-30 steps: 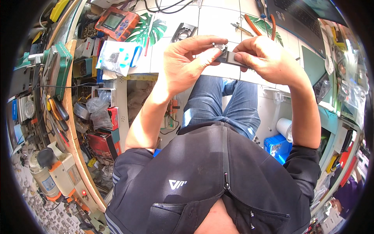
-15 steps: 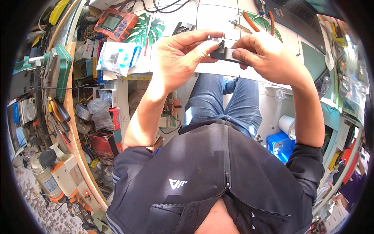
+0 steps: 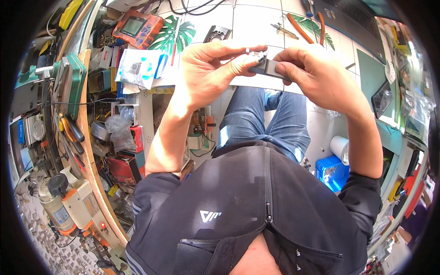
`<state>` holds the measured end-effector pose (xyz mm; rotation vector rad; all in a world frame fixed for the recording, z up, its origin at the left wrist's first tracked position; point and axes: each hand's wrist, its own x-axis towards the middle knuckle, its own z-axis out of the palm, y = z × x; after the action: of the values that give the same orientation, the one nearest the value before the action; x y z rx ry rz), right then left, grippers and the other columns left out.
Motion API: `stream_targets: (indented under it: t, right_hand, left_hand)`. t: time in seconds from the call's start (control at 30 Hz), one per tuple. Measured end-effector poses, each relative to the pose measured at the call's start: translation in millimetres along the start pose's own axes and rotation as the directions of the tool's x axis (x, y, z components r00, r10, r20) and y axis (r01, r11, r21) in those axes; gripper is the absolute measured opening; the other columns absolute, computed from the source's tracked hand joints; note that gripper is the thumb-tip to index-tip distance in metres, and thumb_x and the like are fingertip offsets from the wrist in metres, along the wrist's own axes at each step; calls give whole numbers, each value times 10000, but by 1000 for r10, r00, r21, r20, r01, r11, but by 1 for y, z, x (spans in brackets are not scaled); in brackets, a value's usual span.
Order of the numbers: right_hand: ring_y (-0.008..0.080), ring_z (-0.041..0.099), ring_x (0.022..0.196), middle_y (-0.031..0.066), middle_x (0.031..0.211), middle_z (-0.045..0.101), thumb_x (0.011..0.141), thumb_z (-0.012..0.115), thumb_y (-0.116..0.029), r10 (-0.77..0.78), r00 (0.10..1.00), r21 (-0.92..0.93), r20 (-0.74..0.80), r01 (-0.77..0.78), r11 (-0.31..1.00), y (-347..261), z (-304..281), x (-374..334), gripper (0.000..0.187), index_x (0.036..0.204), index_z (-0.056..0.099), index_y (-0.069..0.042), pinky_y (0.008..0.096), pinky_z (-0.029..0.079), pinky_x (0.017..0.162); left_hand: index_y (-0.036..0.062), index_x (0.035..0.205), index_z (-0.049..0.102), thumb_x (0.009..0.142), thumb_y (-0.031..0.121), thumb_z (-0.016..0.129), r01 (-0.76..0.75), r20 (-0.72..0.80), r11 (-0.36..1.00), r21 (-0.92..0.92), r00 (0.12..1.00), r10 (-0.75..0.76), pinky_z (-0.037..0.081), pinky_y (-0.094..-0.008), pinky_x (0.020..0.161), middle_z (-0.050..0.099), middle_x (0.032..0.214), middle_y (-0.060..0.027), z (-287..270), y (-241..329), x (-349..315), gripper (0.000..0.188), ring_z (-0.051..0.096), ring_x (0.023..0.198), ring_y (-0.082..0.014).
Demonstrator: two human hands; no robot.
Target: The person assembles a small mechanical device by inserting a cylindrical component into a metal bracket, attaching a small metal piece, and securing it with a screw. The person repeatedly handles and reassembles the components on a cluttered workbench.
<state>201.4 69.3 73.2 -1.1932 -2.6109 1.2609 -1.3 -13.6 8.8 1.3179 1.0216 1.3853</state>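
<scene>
Your left hand (image 3: 206,66) is pinching a small shiny part (image 3: 257,56); your right hand (image 3: 318,73) is gripping the dark block (image 3: 274,70) apparently touching it, between both hands. Work is seemingly continuing, neither piece resting down; any joining isn't showing clearly. The tabletop's (image 3: 250,30) near edge is running beneath your hands; beyond them, room is opening between the black frame (image 3: 217,34) and syringe-like tool (image 3: 285,31).

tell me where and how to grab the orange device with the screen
Probably grip the orange device by its long edges, from the right: it lies face up, so that spares its screen and buttons, and the green leaf shape there looks flat.
</scene>
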Motion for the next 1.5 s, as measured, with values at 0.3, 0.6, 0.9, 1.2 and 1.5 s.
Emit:
stream_targets:
  t: [0.3, 0.6, 0.9, 1.2, 1.5]
  right_hand:
    - [62, 548, 740, 0, 792, 597, 963, 545, -203, -35, 992, 262, 124, 1, 965, 7, -5, -2, 257, 1071, 614, 20, 218, 449, 678]
    - [63, 568, 746, 8, 828, 617, 962, 555, -215, -28, 987, 319, 159, -24, 948, 9, -7, -1, 291, 1116, 596, 28, 208, 470, 701]
    - [126, 619, 773, 88, 906, 685, 859, 674, -234, -209, 958, -52, -197, 203, 978, 11, -8, -6, 348, 1099, 624, 13, 274, 491, 696]
    - [80, 564, 823, 36, 905, 617, 810, 718, -34, -322, 884, 289, -338, 423, 859, -5, -9, -9, 316, 1115, 646, 12, 207, 449, 752]
    - [76, 555, 805, 67, 991, 607, 806, 702, 18, -323, 898, 308, -300, 411, 858, -2, -8, -18, 276, 1077, 658, 29, 204, 446, 705]
  left_hand:
    - [-30, 1199, 576, 869, -29, 603, -16, -17, 994, -111, 1000, 14, 601, -340, 762, 637, 1108, -209, 8, 8, 3, 331, 652, 988, -266]
    - [-24, 1256, 532, 804, -31, 680, 117, 25, 974, -196, 993, -115, 530, -324, 897, 626, 1158, -142, 15, -1, -1, 476, 624, 1034, -196]
    - [-45, 1194, 559, 876, -32, 588, 175, -6, 914, -366, 982, -191, 556, -308, 852, 651, 1086, -130, 26, 2, -4, 319, 637, 994, -189]
    - [-50, 1184, 572, 826, -41, 667, 168, -32, 971, -169, 984, -175, 497, -245, 845, 653, 1029, -61, 38, 13, -10, 371, 597, 929, -98]
    - [-47, 1173, 580, 809, -34, 695, 129, -55, 963, -238, 988, -146, 515, -249, 804, 654, 1005, -73, 46, 19, -16, 382, 605, 907, -100]
